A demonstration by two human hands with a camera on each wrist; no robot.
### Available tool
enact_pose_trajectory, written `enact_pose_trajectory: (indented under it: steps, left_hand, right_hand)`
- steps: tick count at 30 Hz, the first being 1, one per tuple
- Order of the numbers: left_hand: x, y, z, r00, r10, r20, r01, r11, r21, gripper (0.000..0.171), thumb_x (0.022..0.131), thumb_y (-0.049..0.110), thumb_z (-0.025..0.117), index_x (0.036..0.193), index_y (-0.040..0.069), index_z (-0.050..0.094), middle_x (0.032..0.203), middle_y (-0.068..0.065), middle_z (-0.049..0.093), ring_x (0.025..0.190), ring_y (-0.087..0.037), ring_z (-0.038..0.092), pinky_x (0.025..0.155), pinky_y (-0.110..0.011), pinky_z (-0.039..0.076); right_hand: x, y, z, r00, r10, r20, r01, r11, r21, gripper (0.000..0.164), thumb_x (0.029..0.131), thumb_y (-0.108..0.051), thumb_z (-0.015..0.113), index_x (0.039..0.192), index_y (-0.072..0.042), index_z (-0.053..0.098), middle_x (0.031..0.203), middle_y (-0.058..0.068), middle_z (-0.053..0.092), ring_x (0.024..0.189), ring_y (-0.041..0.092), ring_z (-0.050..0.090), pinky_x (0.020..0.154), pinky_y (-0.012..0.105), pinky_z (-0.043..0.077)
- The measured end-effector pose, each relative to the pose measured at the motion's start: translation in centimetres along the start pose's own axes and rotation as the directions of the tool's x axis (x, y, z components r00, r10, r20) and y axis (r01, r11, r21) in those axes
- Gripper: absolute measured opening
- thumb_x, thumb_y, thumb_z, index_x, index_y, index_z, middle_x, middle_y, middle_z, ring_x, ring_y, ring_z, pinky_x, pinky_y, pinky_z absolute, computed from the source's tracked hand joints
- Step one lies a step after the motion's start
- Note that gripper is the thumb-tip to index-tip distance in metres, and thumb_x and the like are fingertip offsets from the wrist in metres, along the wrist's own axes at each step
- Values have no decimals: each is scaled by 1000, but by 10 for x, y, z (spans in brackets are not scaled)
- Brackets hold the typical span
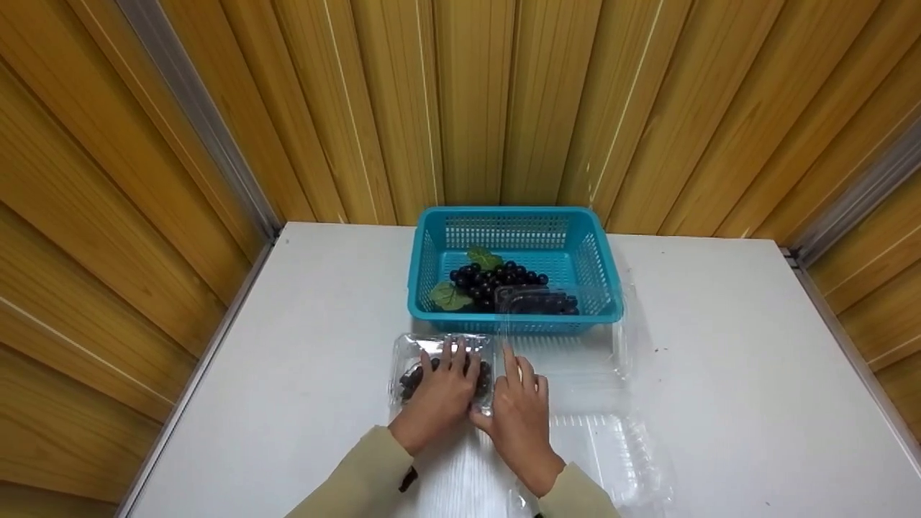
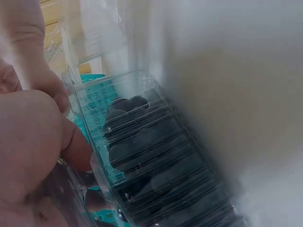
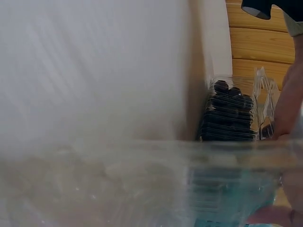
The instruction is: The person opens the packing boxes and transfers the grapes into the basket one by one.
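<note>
A clear plastic clamshell box [image 1: 398,360] with dark grapes [image 1: 410,381] inside lies on the white table in front of the basket. My left hand [image 1: 445,385] rests on the box's top, fingers spread and pointing away from me. At the box's right edge is my right hand [image 1: 519,406], index finger extended along the edge and thumb at the near right corner. The left wrist view shows the box's ribbed side [image 2: 156,151] with the grapes behind it. In the right wrist view, the grape box [image 3: 229,113] stands beyond a blurred sheet of clear plastic.
Behind the box stands a blue-green basket [image 1: 421,259] holding a bunch of dark grapes [image 1: 482,284] with green leaves. Clear plastic containers [image 1: 604,453] lie to the right, one part overlapping the basket's front right in this view. Wood-patterned panels [image 1: 468,108] enclose the table [image 1: 302,324].
</note>
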State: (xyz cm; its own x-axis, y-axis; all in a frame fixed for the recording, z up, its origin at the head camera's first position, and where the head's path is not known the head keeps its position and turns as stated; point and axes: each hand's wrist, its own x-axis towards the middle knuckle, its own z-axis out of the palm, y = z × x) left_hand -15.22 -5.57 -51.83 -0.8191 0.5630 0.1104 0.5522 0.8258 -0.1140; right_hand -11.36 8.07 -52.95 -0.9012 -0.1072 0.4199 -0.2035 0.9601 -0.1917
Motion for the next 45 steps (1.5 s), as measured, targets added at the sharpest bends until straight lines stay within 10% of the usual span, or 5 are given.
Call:
enact_pose_trajectory:
  steps: [21, 45]
  left_hand:
    - [3, -4, -8, 999, -12, 45, 14, 999, -41, 48, 93, 15, 61, 139, 6, 51, 144, -22, 48, 132, -41, 48, 91, -66, 44]
    - [9, -13, -20, 997, -44, 68, 61, 958, -280, 48, 90, 9, 59, 138, 7, 50, 143, -20, 48, 134, -41, 44, 93, -70, 41]
  right_hand:
    - [0, 10, -2, 997, 66, 37, -69, 994, 86, 42, 65, -35, 88, 87, -10, 62, 149, 10, 44, 121, 29, 48, 87, 45, 42]
    - [2, 16, -5, 997, 75, 10, -75, 980, 183, 33, 67, -34, 87, 82, -14, 65, 136, 8, 52, 114, 28, 51, 80, 43, 41]
